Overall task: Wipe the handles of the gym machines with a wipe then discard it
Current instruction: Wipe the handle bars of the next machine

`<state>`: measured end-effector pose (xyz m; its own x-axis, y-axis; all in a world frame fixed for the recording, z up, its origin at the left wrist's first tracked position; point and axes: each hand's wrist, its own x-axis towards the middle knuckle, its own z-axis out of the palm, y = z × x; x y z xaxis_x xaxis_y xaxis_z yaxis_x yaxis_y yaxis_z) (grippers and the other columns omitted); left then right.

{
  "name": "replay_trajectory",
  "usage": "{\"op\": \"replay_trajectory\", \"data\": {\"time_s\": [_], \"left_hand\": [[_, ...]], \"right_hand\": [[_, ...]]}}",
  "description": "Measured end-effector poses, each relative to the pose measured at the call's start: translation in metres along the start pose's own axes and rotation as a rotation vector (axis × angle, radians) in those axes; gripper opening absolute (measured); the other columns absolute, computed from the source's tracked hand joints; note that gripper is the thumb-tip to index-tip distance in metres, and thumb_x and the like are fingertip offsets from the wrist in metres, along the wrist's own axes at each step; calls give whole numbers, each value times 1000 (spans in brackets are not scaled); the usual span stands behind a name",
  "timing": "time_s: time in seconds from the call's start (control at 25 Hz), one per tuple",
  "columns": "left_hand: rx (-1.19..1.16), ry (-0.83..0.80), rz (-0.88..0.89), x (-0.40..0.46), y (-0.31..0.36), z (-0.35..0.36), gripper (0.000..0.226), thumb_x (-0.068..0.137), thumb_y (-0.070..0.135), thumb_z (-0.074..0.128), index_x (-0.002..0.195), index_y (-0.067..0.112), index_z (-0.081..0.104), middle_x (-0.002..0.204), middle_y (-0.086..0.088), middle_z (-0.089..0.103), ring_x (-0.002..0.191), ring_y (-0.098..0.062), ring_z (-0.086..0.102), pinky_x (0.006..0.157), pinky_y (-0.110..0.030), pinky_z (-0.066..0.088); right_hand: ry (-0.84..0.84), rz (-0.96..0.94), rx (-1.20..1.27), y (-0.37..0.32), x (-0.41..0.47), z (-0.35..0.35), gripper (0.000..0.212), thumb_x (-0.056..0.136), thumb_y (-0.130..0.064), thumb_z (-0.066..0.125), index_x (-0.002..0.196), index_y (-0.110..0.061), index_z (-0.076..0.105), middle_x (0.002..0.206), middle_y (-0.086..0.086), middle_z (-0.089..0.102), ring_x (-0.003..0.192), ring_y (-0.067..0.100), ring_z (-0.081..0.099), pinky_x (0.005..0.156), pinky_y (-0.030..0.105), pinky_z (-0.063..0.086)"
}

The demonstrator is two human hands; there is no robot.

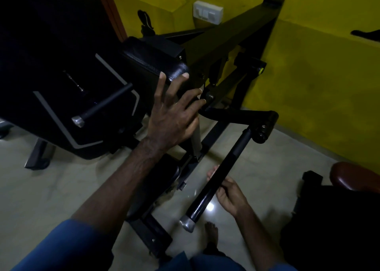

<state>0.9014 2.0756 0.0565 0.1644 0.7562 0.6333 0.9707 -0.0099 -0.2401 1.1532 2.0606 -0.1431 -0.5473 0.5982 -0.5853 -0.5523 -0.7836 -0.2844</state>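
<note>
A dim room is seen, with a pale glossy floor (61, 188) and yellow walls (308, 75); a white switch plate (207, 12) is mounted on the wall. A black gym machine (216, 44) is stood against the wall, its frame running diagonally up toward the corner.

The left hand (174, 114) is held up with fingers straight and spread, nothing gripped; the fingertips are placed at the lower edge of a black pad (156, 61) on the machine. A blue sleeve (67, 248) is seen on that arm.

The right hand (228, 192) is curled round the near handle (218, 180), a black bar ending in a silver cap (187, 224), at about mid-length. A wipe cannot be made out in either hand; the light is too low to tell.

A 2nd handle (104, 104), also silver-capped, is seen projecting at left, untouched. A bare foot (211, 232) is seen on the floor below the near handle. A brown cushioned seat (355, 176) is noted at right.
</note>
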Motion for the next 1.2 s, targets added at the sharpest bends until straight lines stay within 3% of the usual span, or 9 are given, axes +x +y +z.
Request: {"op": "replay_trajectory", "data": {"time_s": [0.16, 0.32, 0.56, 0.76, 0.92, 1.08, 1.2], "left_hand": [[15, -4, -3, -1, 1, 0, 38, 96, 46, 65, 128, 26, 74, 145, 5, 64, 155, -34, 20, 124, -74, 14], [32, 5, -24, -1, 3, 2, 38, 95, 46, 66, 127, 26, 74, 145, 5, 64, 154, -34, 20, 126, -73, 11], [41, 32, -38, 2, 6, 4, 40, 92, 44, 69, 127, 25, 76, 143, 6, 66, 152, -34, 23, 126, -71, 11], [48, 48, -55, 3, 10, 5, 40, 93, 43, 66, 128, 27, 76, 146, 7, 65, 152, -34, 23, 126, -71, 12], [60, 29, -38, 2, 8, 6, 41, 96, 43, 61, 132, 29, 74, 151, 8, 61, 154, -35, 21, 126, -72, 11], [50, 34, -29, 1, 7, 7, 38, 95, 43, 63, 128, 29, 76, 150, 8, 61, 154, -34, 22, 127, -70, 7], [42, 38, -27, 2, 6, 9, 37, 95, 43, 63, 128, 28, 75, 150, 7, 61, 155, -35, 21, 127, -71, 7]], "right_hand": [[-11, -63, 75, -19, 22, 8, 36, 93, 9, 46, 123, -1, 61, 107, 16, 70, 95, 24, 76, 91, 33, 63], [14, 2, -51, -30, 13, -4, 31, 102, 9, 42, 122, 2, 64, 112, 22, 74, 102, 28, 77, 89, 32, 63], [195, -244, -69, -60, 30, 1, 38, 100, 9, 52, 138, 11, 52, 124, 26, 64, 100, 27, 72, 89, 32, 63], [309, -303, -178, -56, 8, 5, 16, 99, 7, 58, 106, -3, 68, 94, 9, 73, 88, 21, 71, 85, 34, 63], [423, -490, -304, -59, 14, 8, 22, 96, 4, 68, 117, 4, 69, 97, 9, 76, 94, 26, 72, 82, 36, 64], [374, -735, -659, -49, -2, 2, 22, 95, -2, 72, 117, 1, 74, 110, 8, 78, 104, 26, 75, 88, 44, 63], [265, -980, -1148, -67, -2, -1, 17, 97, -10, 73, 113, -8, 78, 107, 0, 74, 97, 22, 73, 78, 42, 63]]}}
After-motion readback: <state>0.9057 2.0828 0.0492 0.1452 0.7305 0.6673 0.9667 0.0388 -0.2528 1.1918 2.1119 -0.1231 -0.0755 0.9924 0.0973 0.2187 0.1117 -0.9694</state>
